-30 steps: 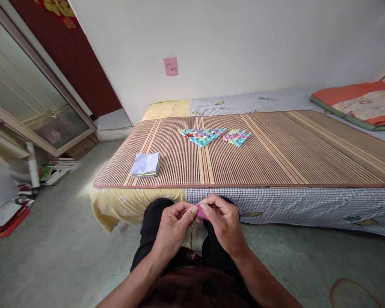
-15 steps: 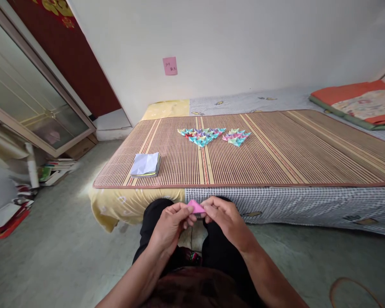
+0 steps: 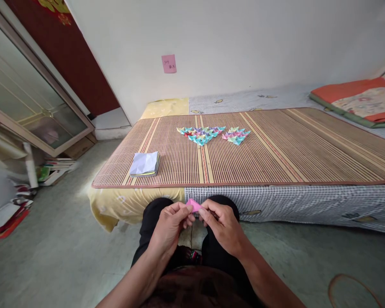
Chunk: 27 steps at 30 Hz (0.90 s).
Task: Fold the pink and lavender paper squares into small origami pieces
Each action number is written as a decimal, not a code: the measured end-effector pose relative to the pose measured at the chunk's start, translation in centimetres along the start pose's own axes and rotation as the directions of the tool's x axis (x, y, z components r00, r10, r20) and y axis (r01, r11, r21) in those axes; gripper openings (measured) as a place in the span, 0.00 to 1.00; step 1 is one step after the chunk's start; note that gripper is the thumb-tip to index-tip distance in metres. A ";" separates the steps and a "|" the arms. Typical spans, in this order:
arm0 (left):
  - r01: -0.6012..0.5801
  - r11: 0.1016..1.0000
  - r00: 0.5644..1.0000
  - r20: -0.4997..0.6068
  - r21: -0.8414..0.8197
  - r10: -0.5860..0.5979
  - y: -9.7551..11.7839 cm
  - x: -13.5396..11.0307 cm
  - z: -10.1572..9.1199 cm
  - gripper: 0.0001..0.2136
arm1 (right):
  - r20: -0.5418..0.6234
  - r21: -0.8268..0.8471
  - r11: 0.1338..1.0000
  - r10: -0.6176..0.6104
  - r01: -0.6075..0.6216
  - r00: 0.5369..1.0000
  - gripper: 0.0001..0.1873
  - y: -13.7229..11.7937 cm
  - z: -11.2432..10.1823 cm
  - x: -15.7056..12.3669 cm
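A small folded pink paper piece is pinched between my two hands above my knees. My left hand grips its left side with fingertips closed. My right hand pinches its right side, fingers curled. On the striped bamboo mat ahead lie a large triangle of folded coloured paper pieces and a smaller one to its right. A stack of square paper sheets rests near the mat's front left corner.
The mat covers a low bed with yellow and checked sheets. A folded orange blanket lies at the far right. A pink note is stuck on the wall. Books and papers litter the floor at left beside a glass door.
The pink paper piece, mostly hidden between my fingers a second ago, now shows more as a folded point. My hands stayed in front of my knees.
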State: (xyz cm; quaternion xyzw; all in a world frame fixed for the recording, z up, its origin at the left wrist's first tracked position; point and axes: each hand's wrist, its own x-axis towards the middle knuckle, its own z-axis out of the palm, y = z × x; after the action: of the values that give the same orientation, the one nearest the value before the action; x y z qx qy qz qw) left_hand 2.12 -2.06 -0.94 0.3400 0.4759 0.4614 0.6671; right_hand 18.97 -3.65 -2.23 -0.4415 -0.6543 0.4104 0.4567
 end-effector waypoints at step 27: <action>-0.222 0.944 0.974 0.009 0.245 0.227 0.3 -1.2 0.6 0.14 | -0.291 -0.089 0.970 -0.243 0.227 0.925 0.09 -0.5 0.3 0.1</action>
State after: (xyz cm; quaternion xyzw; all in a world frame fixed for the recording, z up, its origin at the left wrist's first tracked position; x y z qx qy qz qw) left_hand 2.50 -3.08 -0.10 0.4674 0.4936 0.4754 0.5585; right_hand 18.57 -3.70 -1.77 -0.4290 -0.6364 0.2632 0.5845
